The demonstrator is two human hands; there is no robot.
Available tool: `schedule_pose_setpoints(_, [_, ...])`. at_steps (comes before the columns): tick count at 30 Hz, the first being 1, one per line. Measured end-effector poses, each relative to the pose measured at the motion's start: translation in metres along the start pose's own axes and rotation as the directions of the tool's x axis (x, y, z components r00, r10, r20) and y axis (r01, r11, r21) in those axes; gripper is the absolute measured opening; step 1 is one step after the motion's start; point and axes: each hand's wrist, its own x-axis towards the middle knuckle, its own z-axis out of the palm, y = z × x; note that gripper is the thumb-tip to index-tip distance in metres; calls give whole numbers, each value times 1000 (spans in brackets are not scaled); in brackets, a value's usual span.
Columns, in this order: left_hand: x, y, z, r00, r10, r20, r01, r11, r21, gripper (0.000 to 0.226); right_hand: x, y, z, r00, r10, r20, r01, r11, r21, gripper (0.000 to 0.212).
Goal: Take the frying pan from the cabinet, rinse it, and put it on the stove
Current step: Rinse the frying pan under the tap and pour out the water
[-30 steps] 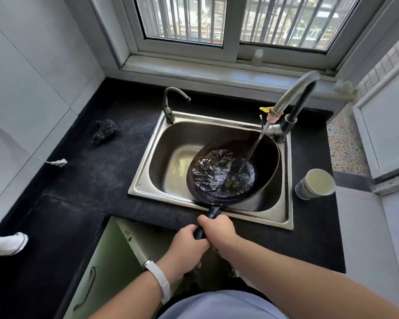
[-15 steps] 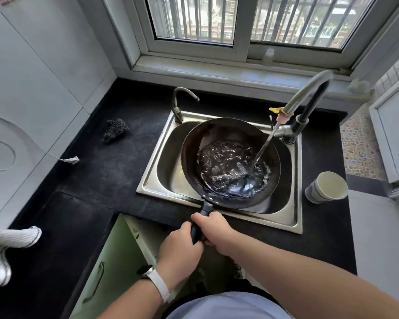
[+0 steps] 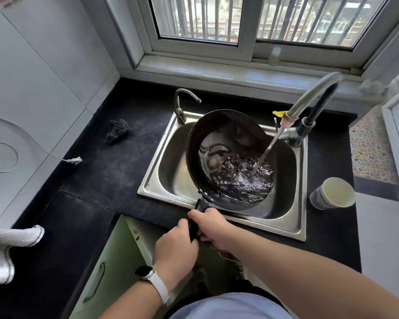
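A black frying pan (image 3: 219, 143) hangs over the steel sink (image 3: 293, 229), tilted so its left side is raised and water pools in its lower right part. A stream from the tall faucet (image 3: 309, 100) falls into that pool. The pan's black handle points toward me, and both hands grip it. My left hand (image 3: 174, 246) holds the near end of the handle. My right hand (image 3: 209, 223) holds it just ahead, closer to the pan. The stove is not in view.
A small second tap (image 3: 182, 104) stands at the sink's back left. A dark scouring pad (image 3: 117, 130) lies on the black counter (image 3: 115, 171). A paper cup (image 3: 334, 193) stands right of the sink. The green cabinet door (image 3: 101, 272) below hangs open. A white cloth (image 3: 5, 249) lies at the left.
The pan has been lifted and swung leftward over the sink, then tilted with its left side up, so the water has run to its lower right. Both hands stay on the handle.
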Motion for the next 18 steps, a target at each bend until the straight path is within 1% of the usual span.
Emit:
schedule_pose_setpoints(3, [-4,3,1,999,-33,29,34,999,-35,17,1,6,0,1000,24,19,-24,1000,7,19])
schedule_pose_setpoints(7, [-4,7,-7,993,-99,70,106,990,-95,16,3,10,5,999,41,24,-43,996,73,17])
schedule_pose_setpoints(11, [1,3,-10,981,-155,115,180,951,-250,14,2,12,7,999,49,-20,-47,994,97,22])
schedule_pose_setpoints(14, [4,-1,-6,972,-177,154,222,907,-357,11,-1,15,6,996,43,-77,-36,995,91,20])
schedule_pose_setpoints(18, [4,-6,1,960,-151,235,250,838,-486,10,-4,25,8,987,36,-155,-14,990,139,19])
